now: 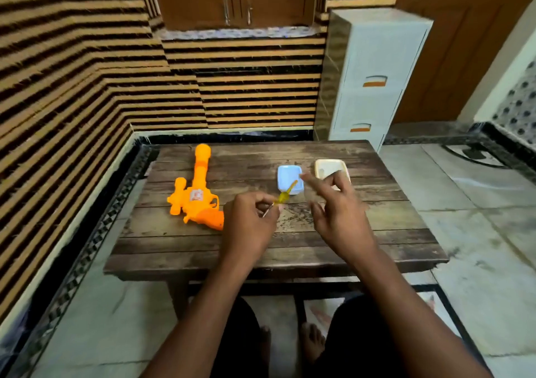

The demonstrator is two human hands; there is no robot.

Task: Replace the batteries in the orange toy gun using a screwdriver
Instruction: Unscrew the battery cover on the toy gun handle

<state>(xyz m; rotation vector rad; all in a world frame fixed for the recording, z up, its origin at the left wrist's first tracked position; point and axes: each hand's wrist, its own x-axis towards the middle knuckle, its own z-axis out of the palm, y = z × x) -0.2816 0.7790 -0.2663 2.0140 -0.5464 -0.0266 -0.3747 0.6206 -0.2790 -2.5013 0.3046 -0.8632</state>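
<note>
The orange toy gun (pixel 197 195) lies on the left part of the wooden table (pixel 333 232), barrel pointing away from me. My left hand (pixel 249 224) is raised just right of the gun's grip and pinches the metal shaft of a small screwdriver (pixel 285 195) with a yellow transparent handle, which points toward the blue tray. My right hand (pixel 336 209) hovers beside it with fingers spread and holds nothing. The hand is blurred.
A small light-blue tray (pixel 287 174) and a cream tray (pixel 327 167) sit on the table's far right; their contents are not visible. A white plastic drawer unit (pixel 371 82) stands behind the table. Striped walls close the left and back.
</note>
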